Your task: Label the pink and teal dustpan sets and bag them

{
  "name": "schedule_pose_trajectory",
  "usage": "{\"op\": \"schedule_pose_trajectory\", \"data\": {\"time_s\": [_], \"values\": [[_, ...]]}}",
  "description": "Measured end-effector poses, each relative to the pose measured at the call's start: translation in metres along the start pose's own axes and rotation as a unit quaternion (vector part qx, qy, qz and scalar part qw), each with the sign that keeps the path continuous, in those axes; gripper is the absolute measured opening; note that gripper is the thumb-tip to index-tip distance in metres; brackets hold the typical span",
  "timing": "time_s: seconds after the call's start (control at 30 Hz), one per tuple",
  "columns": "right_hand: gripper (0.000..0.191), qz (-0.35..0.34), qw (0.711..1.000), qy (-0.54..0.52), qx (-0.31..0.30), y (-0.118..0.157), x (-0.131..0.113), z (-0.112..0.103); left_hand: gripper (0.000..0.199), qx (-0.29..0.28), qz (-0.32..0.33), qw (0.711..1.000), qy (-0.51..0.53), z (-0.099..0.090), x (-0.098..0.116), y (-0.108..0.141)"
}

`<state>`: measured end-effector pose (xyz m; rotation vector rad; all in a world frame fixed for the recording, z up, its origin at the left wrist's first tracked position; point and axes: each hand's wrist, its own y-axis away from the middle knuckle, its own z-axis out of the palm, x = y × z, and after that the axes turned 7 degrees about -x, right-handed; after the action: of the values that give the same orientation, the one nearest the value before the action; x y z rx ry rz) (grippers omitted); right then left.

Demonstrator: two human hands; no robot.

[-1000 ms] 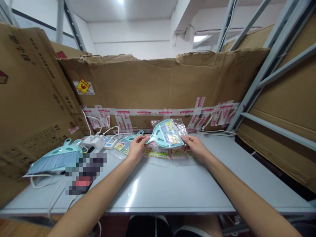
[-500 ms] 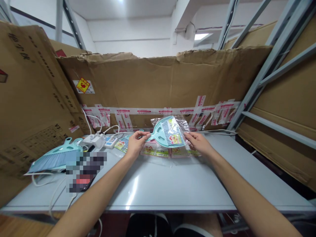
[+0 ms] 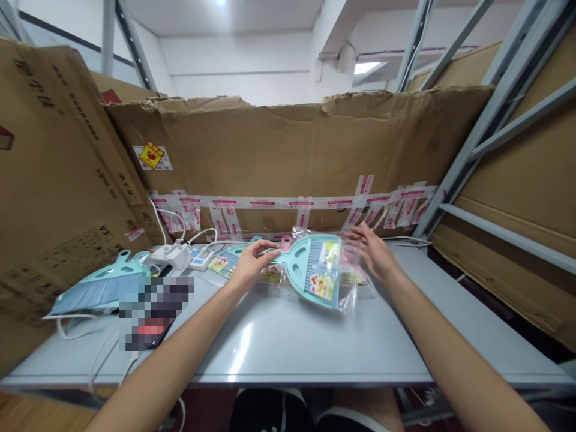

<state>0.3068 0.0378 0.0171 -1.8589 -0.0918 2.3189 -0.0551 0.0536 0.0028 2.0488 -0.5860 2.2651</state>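
A mint-green plastic dustpan (image 3: 315, 273) in a clear plastic bag lies on the grey table (image 3: 288, 354), its scoop to the right and its handle to the left. My left hand (image 3: 252, 264) grips the handle through the bag. My right hand (image 3: 373, 254) is open, raised with spread fingers just beyond the bag's right edge, and holds nothing. Under and behind the bag lie other bagged items with printed labels (image 3: 353, 273), and a pink handle tip (image 3: 286, 243) shows there. Another bagged dustpan (image 3: 227, 262) lies beside my left hand.
A mint-green broom (image 3: 101, 291) lies at the table's left, next to a pixelated patch (image 3: 153, 312). White chargers (image 3: 173, 255), a power strip (image 3: 201, 260) and cables sit behind it. Taped cardboard sheets (image 3: 292, 156) form the back, with a metal shelf upright (image 3: 472, 138) at right.
The bagged dustpan has come down flat onto the table and shifted toward me. My right hand has let go and opened, moving to the right. My left hand still holds the handle.
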Motion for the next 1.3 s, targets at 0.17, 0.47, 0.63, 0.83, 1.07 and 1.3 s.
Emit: {"op": "schedule_pose_trajectory", "data": {"time_s": [0.17,0.47,0.63,0.83,1.07,1.3], "values": [[0.058,0.145,0.964,0.004,-0.222,0.015,0.002,0.008,0.053,-0.087,-0.064,0.994,-0.025,0.010,0.006,0.011],[0.062,0.139,0.904,0.134,-0.383,0.039,0.009,0.039,0.054,-0.082,-0.073,0.994,0.004,0.023,0.003,0.015],[0.072,0.128,0.939,0.122,-0.294,0.023,-0.019,-0.013,0.058,-0.022,-0.028,0.999,0.000,0.011,0.003,0.005],[0.063,0.130,0.974,0.155,-0.100,-0.001,-0.012,-0.111,0.045,-0.024,0.063,0.968,-0.243,-0.001,-0.004,0.005],[0.042,0.113,0.834,0.536,0.066,-0.024,0.019,-0.148,0.055,-0.190,0.119,0.807,-0.547,-0.002,-0.025,0.014],[0.064,0.085,0.744,0.653,0.112,-0.035,0.035,-0.158,0.058,-0.211,0.104,0.785,-0.573,-0.010,-0.029,0.010]]}}
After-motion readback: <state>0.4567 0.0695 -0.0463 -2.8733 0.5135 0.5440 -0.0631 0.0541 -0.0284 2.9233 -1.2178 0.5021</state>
